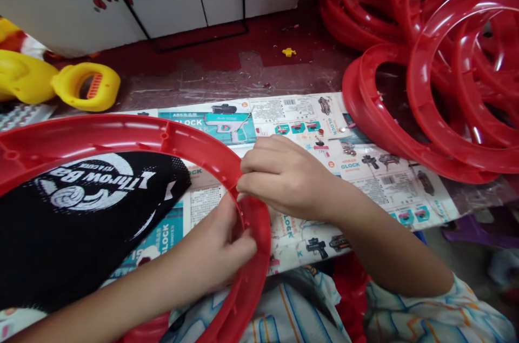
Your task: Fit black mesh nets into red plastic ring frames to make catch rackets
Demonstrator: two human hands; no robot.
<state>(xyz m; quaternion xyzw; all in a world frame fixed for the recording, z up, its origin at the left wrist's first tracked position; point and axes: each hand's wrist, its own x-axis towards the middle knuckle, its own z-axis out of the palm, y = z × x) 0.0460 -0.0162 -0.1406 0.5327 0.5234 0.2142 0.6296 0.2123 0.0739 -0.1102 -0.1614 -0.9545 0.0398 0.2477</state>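
A large red plastic ring [190,140] lies across the table's front edge, with its ribbed, hollow side facing me. My left hand [227,248] reaches through from inside the ring and grips its right side, thumb and fingers at the inner rim. Just above it, my right hand [284,175] is closed over the same part of the rim, fingers curled and pinched together. Whatever sits between those right fingertips is hidden. Black cloth [81,240] with white "Throw Ba" lettering spreads inside the ring, its corner near the left wrist.
Several red rings [430,78] are heaped at the right. Yellow plastic parts [109,86] lie at the left. A white box [162,2] and a black wire frame [203,38] stand behind. One small yellow piece [289,52] rests on the table. Printed card sheets [373,170] cover its front.
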